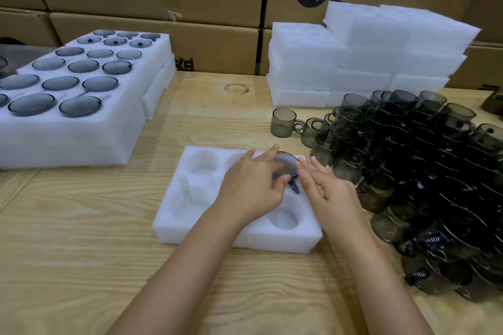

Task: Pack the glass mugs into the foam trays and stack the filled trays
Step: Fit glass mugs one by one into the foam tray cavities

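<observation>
We log glass mug point(285, 168) seated in far-right pocket of foam tray point(272, 240). Left hand point(253, 187) pinches its rim, covers middle pockets; right hand point(329, 190) flat, fingertips point(301, 172) touching mug. Loose mug heap point(424, 171) crowds tray's right; filled trays point(68, 144) far left.

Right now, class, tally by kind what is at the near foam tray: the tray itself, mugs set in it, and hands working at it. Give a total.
foam tray: 1
mug: 1
hands: 2 (left hand, right hand)
Total: 4
</observation>
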